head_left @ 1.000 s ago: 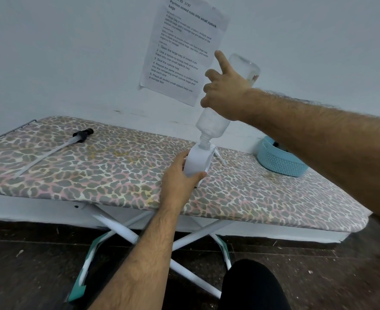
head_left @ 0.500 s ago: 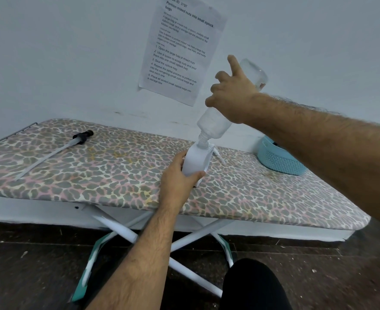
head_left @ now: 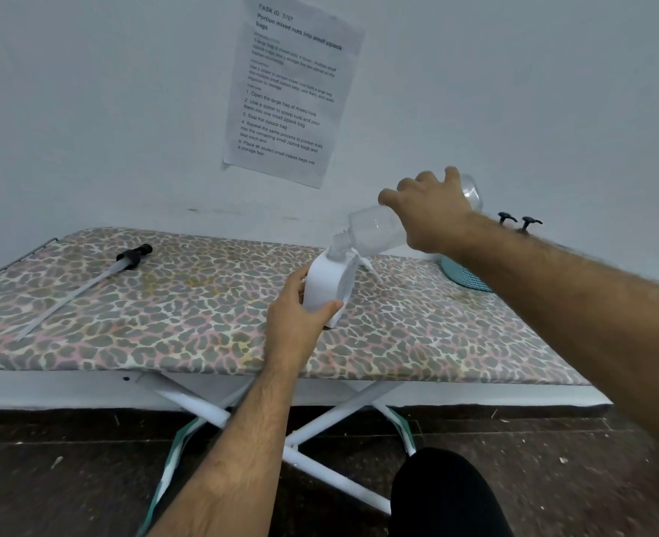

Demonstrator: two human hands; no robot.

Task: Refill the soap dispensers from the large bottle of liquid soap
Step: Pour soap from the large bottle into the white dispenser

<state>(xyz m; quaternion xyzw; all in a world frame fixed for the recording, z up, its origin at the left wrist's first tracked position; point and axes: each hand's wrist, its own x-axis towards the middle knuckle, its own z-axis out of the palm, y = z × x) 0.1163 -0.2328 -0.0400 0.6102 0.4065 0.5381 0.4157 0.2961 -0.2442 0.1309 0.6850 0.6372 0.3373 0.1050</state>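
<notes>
A white soap dispenser stands on the leopard-print ironing board, and my left hand grips its near side. My right hand holds a clear plastic bottle tilted low, nearly on its side, with its neck at the dispenser's open top. The bottle looks almost empty. A pump head with a black top and long clear tube lies loose on the board's left part.
A teal basket sits at the board's far right, partly behind my right arm, with two black pump tops showing above it. A printed sheet is stuck on the wall. White crossed legs hold the board over a dark floor.
My right hand has lowered the bottle from steeply upended to nearly level, its base swinging down and right. The left hand and the dispenser have stayed in place.
</notes>
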